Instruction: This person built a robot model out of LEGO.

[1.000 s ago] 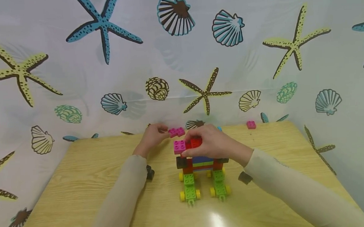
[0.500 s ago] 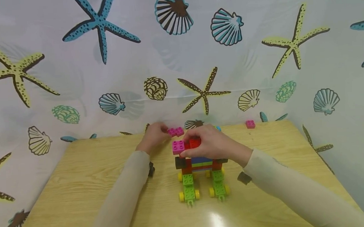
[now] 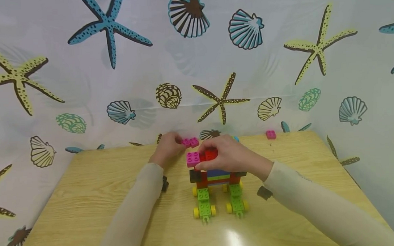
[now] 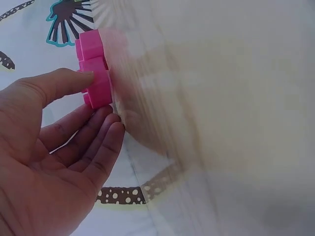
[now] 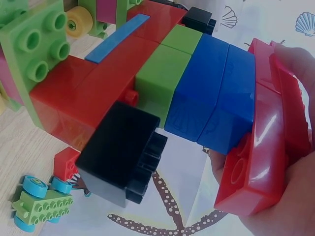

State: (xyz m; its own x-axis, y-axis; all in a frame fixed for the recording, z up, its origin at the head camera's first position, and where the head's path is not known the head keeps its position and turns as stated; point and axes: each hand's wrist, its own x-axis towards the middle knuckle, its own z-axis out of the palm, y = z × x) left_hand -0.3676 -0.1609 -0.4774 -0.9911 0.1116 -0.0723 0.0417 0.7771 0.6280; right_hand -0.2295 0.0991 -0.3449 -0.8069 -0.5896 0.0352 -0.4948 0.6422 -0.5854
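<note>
A brick model (image 3: 215, 176) stands mid-table on two green wheeled bases (image 3: 204, 204) with yellow wheels. My right hand (image 3: 229, 155) lies over its top and grips the red top brick (image 3: 211, 154), next to a pink brick (image 3: 193, 158) on the model. In the right wrist view the red brick (image 5: 261, 147) lies against my palm, with blue (image 5: 211, 98), green (image 5: 162, 73) and black (image 5: 123, 152) bricks beside it. Behind the model, my left hand (image 3: 168, 148) pinches a loose pink brick (image 3: 190, 142) at the table's back edge; thumb and fingertips (image 4: 106, 115) touch this pink brick (image 4: 93, 73).
Another pink brick (image 3: 271, 135) lies at the back right of the wooden table (image 3: 89, 199). A small green cart with blue wheels (image 5: 39, 201) sits behind the model. A curtain printed with shells and starfish (image 3: 195, 65) closes in the back and both sides.
My left hand has edged slightly to the right against the loose pink brick. The right hand and the model have stayed where they were.
</note>
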